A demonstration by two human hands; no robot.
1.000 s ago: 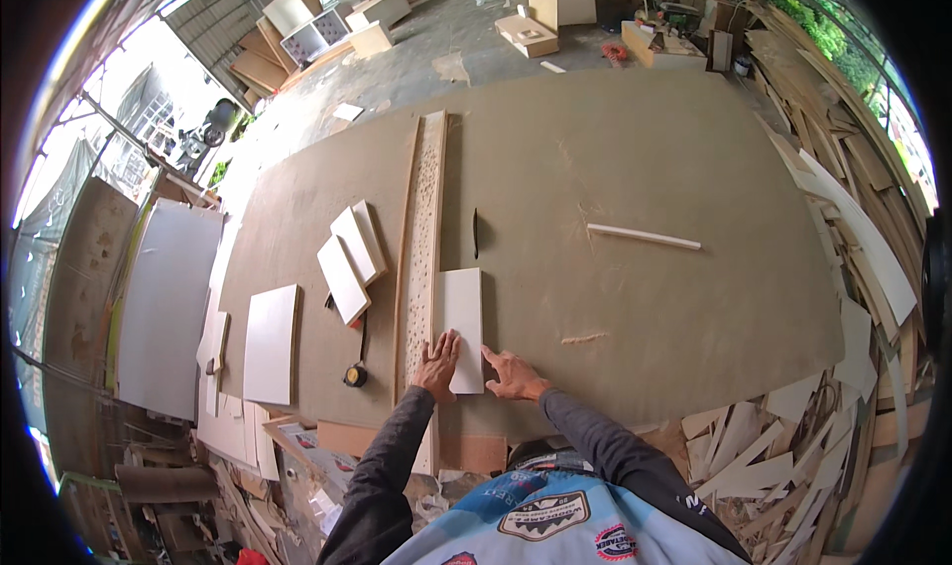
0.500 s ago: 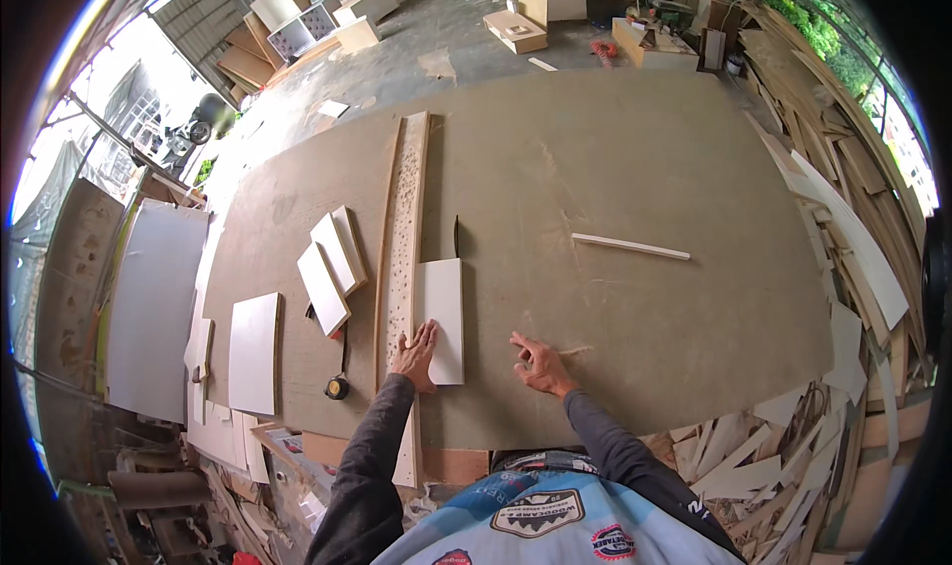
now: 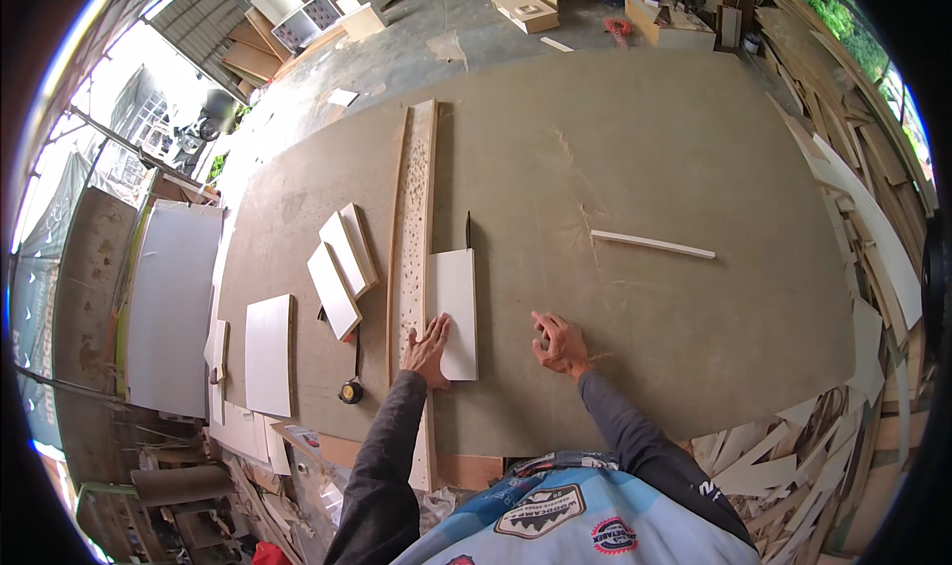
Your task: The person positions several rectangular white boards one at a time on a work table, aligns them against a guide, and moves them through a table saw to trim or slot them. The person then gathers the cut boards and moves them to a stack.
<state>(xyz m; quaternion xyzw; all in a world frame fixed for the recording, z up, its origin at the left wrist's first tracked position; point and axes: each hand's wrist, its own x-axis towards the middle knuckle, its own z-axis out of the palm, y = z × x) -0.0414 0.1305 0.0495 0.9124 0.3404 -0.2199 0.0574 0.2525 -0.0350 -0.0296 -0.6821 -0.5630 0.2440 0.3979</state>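
My left hand (image 3: 426, 354) lies flat with fingers spread. It presses on the lower left part of a white rectangular board (image 3: 457, 302) and on the edge of a long, speckled wooden strip (image 3: 415, 198). The board sits against the strip's right side. Just beyond the board's far end is a thin dark pointed thing (image 3: 469, 230), its kind unclear. To the right, my right hand (image 3: 562, 347) hovers over the brown tabletop (image 3: 674, 148). Its fingers are loosely bent, thumb apart from the index finger, with nothing visible in them.
Left of the strip lie two stacked white boards (image 3: 337, 267), another white board (image 3: 269, 355) and a tape measure (image 3: 351, 391). A narrow white stick (image 3: 653, 245) rests at the right. Wood offcuts (image 3: 759, 466) pile along the right side; box-like cabinets (image 3: 526, 11) stand on the floor beyond.
The whole view has shifted, with the table's contents appearing slightly farther right. My right hand's fingers have bent more. My left hand stays on the white board and strip.
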